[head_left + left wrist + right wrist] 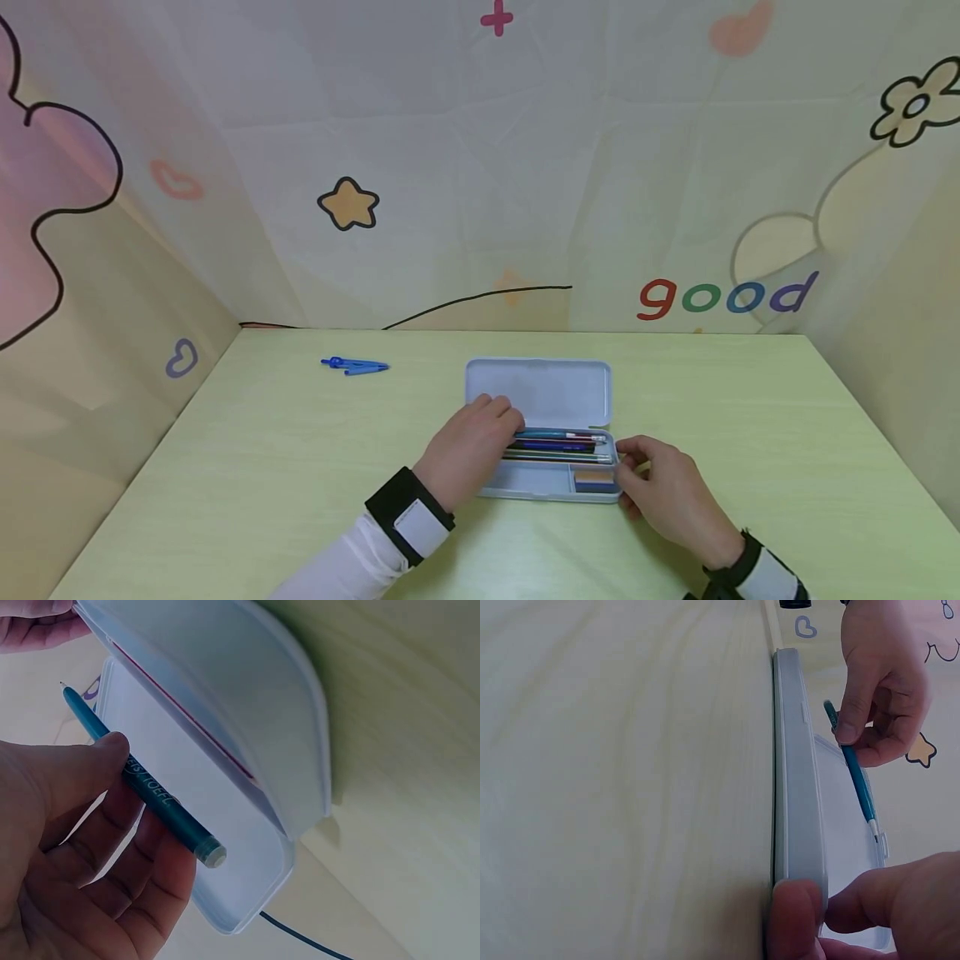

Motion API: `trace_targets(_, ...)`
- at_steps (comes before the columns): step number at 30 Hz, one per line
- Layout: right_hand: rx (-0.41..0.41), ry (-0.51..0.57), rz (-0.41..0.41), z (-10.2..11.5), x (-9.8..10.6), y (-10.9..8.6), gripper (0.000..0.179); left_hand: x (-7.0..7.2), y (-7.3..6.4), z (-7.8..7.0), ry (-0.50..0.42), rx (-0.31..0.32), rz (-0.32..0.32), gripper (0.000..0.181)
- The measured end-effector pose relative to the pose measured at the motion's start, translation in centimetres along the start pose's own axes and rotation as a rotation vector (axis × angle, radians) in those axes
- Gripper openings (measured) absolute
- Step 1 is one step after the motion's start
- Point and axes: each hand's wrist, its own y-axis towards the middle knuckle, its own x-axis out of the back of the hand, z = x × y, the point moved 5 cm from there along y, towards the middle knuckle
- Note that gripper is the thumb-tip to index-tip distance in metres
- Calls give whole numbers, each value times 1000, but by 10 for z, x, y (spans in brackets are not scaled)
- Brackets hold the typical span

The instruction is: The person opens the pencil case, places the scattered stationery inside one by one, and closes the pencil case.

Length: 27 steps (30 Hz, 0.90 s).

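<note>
A pale blue pencil case (525, 483) lies open on the table, its lid (543, 387) tipped back toward the wall. My left hand (474, 450) is over the case's left part and pinches a teal pen (161, 796) between thumb and fingers. Seen from the right wrist, the pen (861, 791) is held slantwise above the case. My right hand (667, 492) grips the right end of the case, thumb and fingers at its wall. Several pens and pencils (558, 456) lie in the long compartment. A tan and blue block, like an eraser (595, 481), sits in the small front-right compartment.
A blue drawing compass (356, 366) lies at the back left of the light wooden table (262, 467). A printed cloth wall (450, 167) closes off the back and both sides.
</note>
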Motion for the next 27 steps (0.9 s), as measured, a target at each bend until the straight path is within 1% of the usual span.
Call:
trace_targets(6, -7, -13, 3, -1, 0, 1, 35, -2, 5, -4, -14, 13, 26, 15)
trace_targets(14, -16, -8, 7, -1, 0, 1, 36, -6, 12, -8, -22, 16, 42, 14)
trace_targets(22, -6, -9, 4, -1, 0, 1, 35, -8, 18, -11, -8, -7, 37, 14)
trace_targets(27, -11, -14, 9, -1, 1, 1, 35, -11, 21, -12, -14, 2, 42, 13)
